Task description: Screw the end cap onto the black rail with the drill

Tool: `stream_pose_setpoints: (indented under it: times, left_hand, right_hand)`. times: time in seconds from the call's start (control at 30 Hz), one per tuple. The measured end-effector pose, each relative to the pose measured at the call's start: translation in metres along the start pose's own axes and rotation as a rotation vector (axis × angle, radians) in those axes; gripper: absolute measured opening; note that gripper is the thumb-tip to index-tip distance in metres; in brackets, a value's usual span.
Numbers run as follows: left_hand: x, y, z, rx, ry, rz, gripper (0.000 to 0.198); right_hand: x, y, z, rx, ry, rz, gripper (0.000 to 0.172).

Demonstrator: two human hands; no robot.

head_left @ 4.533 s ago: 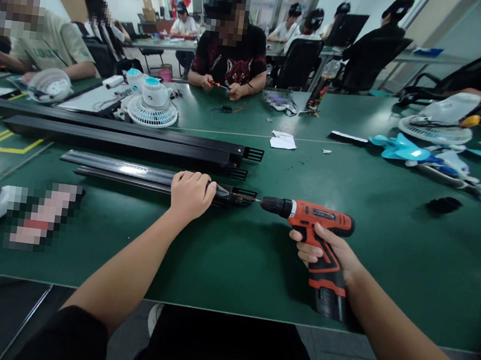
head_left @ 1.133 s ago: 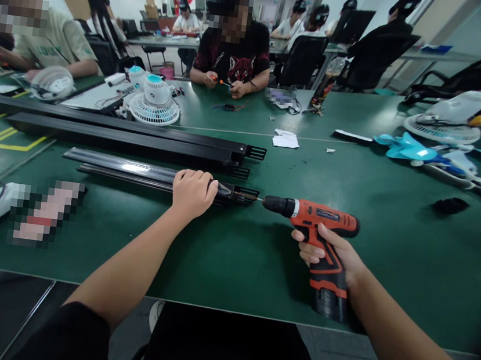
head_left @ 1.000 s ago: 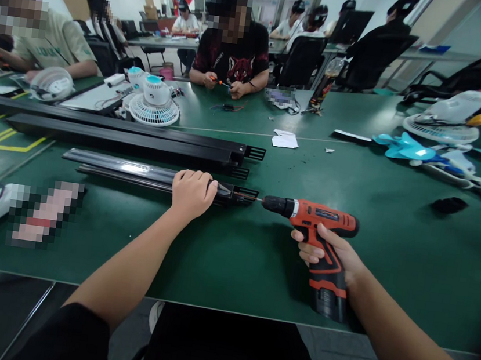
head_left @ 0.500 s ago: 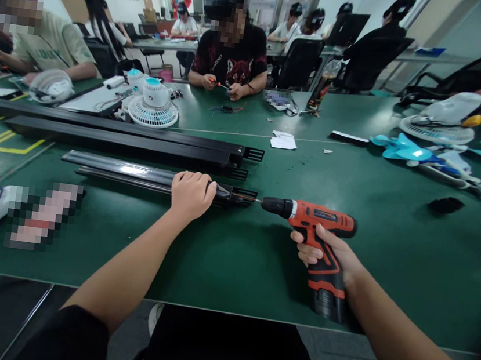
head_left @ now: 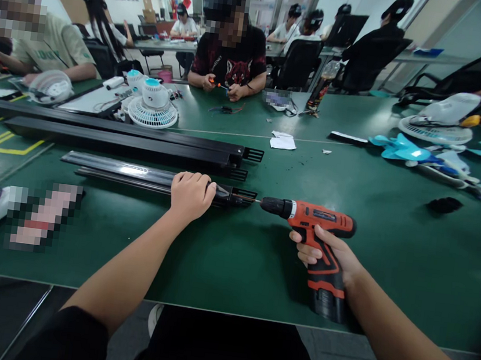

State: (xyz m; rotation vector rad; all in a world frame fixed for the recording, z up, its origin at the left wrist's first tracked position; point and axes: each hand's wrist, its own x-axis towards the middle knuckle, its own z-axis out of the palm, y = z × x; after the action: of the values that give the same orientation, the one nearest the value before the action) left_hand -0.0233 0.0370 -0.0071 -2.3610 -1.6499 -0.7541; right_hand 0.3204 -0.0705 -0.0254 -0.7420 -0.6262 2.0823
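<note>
My left hand (head_left: 192,196) is closed over a long black bar (head_left: 136,173) that lies on the green table, gripping it near its slotted right end. My right hand (head_left: 332,250) holds a red and black cordless drill (head_left: 323,218) by its handle, with the index finger near the trigger. The drill lies level and points left. Its thin bit reaches into or right up against the slotted end of the bar; the exact contact is too small to tell. The battery base of the drill is low, close to the table top.
Two more black bars (head_left: 118,140) lie behind. White fan parts (head_left: 153,105) stand back left, blue fan blades (head_left: 402,147) at right. Paper (head_left: 283,141) and a dark lump (head_left: 445,204) are on the table (head_left: 229,272). A person opposite (head_left: 231,56) holds an orange-handled screwdriver (head_left: 217,83).
Almost nothing differs. The drill and my right hand sit a hair further left; my left hand keeps its grip on the bar.
</note>
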Motion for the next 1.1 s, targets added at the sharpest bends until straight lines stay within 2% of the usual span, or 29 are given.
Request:
stream_pose_setpoints:
  times: [1.1]
  left_hand:
    - [-0.0010,0.0005,-0.0009,0.015,0.000,0.006,0.042]
  right_hand:
    - [-0.0010,-0.0009,0.0030,-0.066,0.007,-0.030,0.034]
